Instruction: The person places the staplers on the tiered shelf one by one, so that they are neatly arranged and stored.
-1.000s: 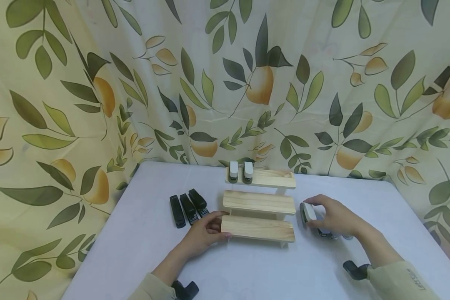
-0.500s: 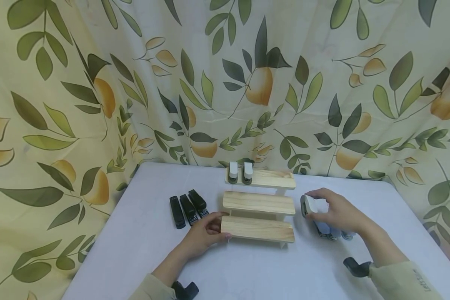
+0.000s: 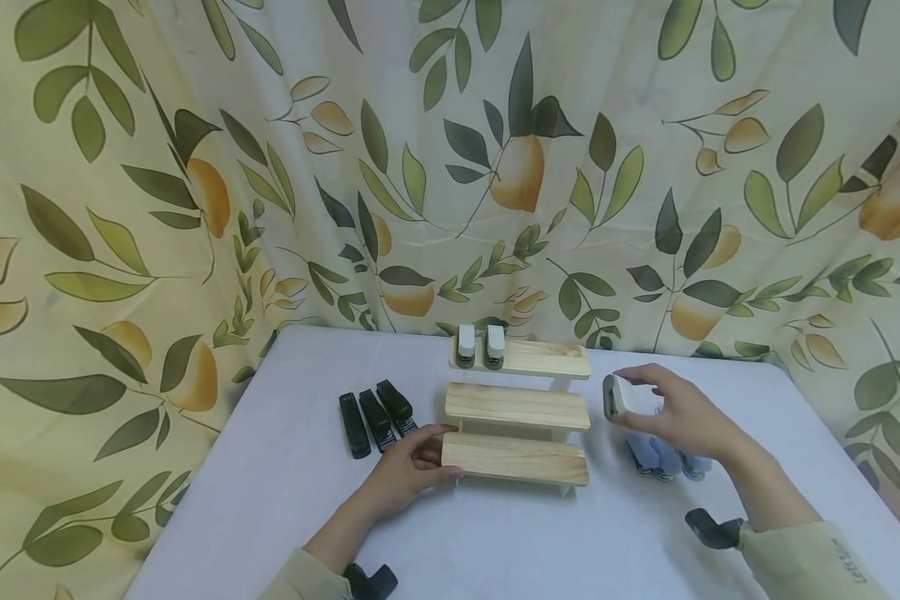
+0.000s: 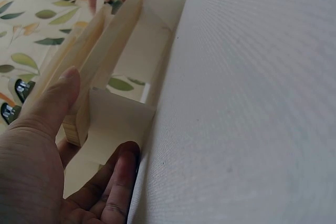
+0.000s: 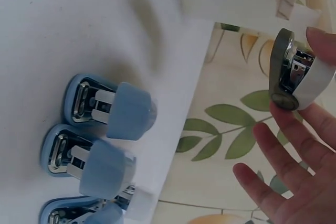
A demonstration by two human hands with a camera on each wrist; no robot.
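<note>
My right hand [image 3: 690,421] pinches a small white stapler [image 5: 314,83] with a dark grey base between thumb and fingers, raised over the right side of the table. Below that hand, several light blue mini staplers [image 5: 131,111] sit side by side. My left hand [image 3: 405,468] holds the left end of a three-tier wooden display stand [image 3: 513,458], its thumb on the lowest board and its other fingers by the pale side support [image 4: 118,121]. Two white staplers [image 3: 495,342] stand on the left part of the top tier; the lower two boards are bare.
Three black staplers [image 3: 376,414] lie side by side left of the stand. In the right wrist view, a white piece [image 5: 140,204] shows partly behind the blue staplers. A white cloth covers the table [image 3: 270,500]. Behind it hangs a leaf-and-fruit patterned curtain [image 3: 435,208].
My right hand has lifted the white stapler up and slightly away, uncovering more of the blue staplers. The left hand stays in place on the stand.
</note>
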